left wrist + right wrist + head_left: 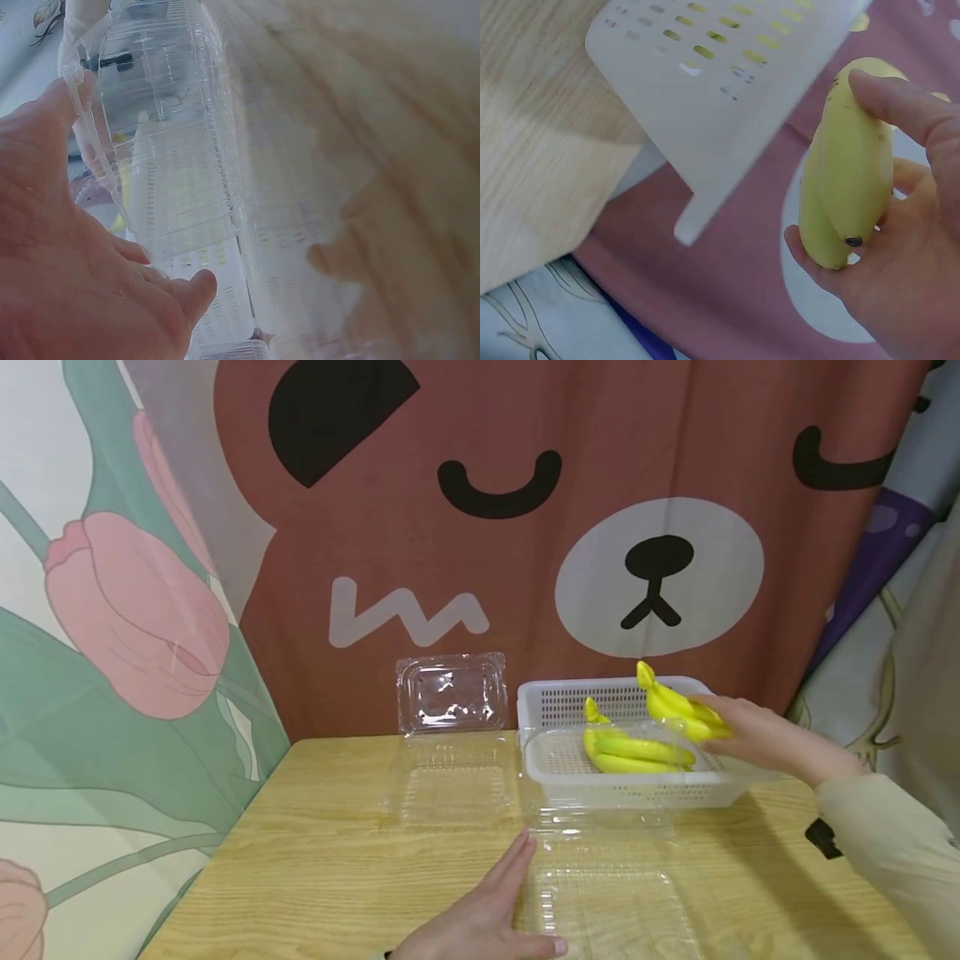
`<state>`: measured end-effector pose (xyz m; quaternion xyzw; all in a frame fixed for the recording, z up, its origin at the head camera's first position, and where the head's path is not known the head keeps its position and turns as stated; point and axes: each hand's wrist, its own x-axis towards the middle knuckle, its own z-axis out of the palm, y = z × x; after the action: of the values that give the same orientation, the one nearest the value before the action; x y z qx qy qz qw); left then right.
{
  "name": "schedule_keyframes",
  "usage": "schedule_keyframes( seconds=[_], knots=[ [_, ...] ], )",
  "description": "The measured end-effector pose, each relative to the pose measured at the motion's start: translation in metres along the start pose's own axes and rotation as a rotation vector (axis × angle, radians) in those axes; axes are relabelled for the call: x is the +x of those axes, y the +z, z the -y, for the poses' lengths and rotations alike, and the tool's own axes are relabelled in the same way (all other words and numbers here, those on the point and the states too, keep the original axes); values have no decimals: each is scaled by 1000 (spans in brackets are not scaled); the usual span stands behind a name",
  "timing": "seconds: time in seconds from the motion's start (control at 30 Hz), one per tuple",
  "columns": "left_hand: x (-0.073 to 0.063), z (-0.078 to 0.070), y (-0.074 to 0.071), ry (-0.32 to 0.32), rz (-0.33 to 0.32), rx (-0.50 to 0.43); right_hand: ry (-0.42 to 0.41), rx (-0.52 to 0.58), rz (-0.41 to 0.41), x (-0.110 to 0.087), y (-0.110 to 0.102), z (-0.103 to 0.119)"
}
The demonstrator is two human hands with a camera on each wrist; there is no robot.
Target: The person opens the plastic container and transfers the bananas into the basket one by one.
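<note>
My right hand [757,735] grips a bunch of yellow bananas [678,706] above the right part of the white perforated basket [540,693]. In the right wrist view, the thumb lies along one side of the bananas [855,157] and fingers curl round the other. Another banana bunch [637,756] lies inside the basket. My left hand [487,906], fingers extended and thumb spread, touches the left side of an open clear plastic clamshell box [611,902]. The left wrist view shows the fingers at the rim of that clear box [165,180]. Its raised lid partly covers the basket.
A second open clear clamshell box [453,793] stands at the back left of the wooden table [315,860], its lid [450,693] upright against the bear-print curtain [517,560]. A small black object [823,838] shows beside the right sleeve.
</note>
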<state>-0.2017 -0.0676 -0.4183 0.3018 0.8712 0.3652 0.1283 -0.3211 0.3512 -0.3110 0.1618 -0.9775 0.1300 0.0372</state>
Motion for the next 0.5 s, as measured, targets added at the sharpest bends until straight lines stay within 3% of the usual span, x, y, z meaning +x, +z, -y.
schedule_keyframes(
  seconds=[0.23, 0.33, 0.5],
  knots=[
    [-2, -2, -1, -12, 4, 9, 55, 79, 89, 29, 21, -15],
    [-3, -3, -1, -12, 1, -1, 88, 61, 100, 39, 27, -20],
    [-6, -4, 0, -15, -2, 4, 46, 55, 78, 50, 32, -16]
  ],
)
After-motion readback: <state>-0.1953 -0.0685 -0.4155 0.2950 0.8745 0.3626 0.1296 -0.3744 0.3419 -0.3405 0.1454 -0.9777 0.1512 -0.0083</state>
